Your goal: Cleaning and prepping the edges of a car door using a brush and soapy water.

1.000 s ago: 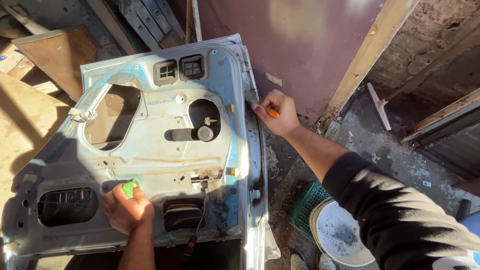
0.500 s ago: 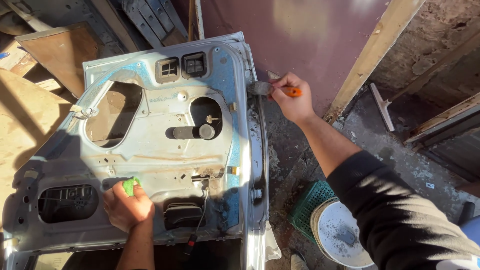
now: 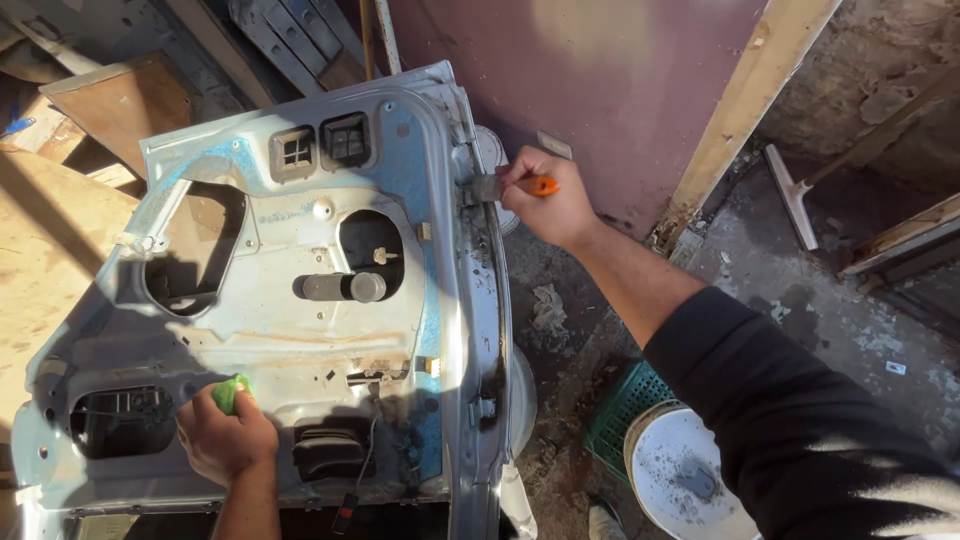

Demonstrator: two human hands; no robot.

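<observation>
1. We are closing our right hand (image 3: 548, 205) around an orange-handled scraper (image 3: 510, 186), its grey blade touching the upper right edge of the pale blue car door panel (image 3: 300, 330)
2. We are clenching our left hand (image 3: 222, 440) on a small green object (image 3: 232, 392), pressing it against the panel's lower left area, just beside a dark oval opening (image 3: 122, 422)
3. Our two hands are staying well apart, at opposite corners of the panel
4. The panel is lying flat with its inner side facing up, a grey cylinder (image 3: 340, 287) sitting in its middle hole
5. A white bucket (image 3: 685, 480) is standing in a green crate (image 3: 622, 408) near our right sleeve (image 3: 810, 420)
</observation>
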